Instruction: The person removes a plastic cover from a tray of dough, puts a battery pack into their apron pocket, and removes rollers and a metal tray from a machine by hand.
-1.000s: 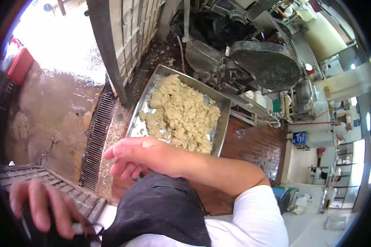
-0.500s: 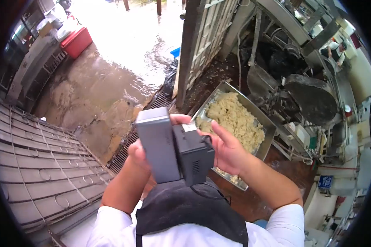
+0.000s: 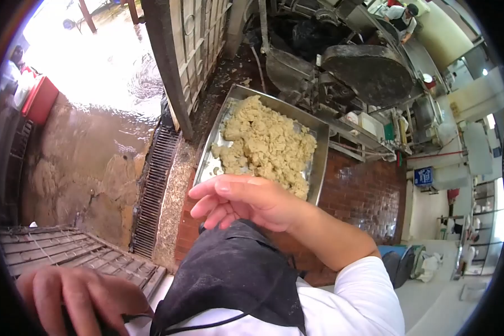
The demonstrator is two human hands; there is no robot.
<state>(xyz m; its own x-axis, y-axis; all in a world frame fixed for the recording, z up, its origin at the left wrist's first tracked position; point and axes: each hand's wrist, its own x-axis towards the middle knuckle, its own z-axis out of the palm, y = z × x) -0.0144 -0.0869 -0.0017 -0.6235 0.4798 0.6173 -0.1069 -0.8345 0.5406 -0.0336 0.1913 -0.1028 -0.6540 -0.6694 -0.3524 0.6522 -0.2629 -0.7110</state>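
My right hand [image 3: 246, 200] hangs in front of the apron with its fingers loosely bent and apart, holding nothing. Beyond it, a metal tray [image 3: 321, 162] holds a large heap of crumbly, pale yellow dough [image 3: 266, 137]. Low at the left edge is my left hand [image 3: 81, 297], back up and fingers curled downward. Something dark shows between and below those fingers, but its kind is hidden. The black apron [image 3: 224, 274] has a thin dark cord across it.
A metal gate [image 3: 193, 56] stands behind the tray, beside dark machinery [image 3: 369, 73]. A floor grate [image 3: 154, 190] runs along the wet outdoor ground. Another person [image 3: 402, 21] is at the far right back. A red cooler [image 3: 39, 101] sits at left.
The two grey and black box-shaped devices have left the middle of the view. My right hand has let go. My left hand has moved down to the lower left, and the view has turned right.
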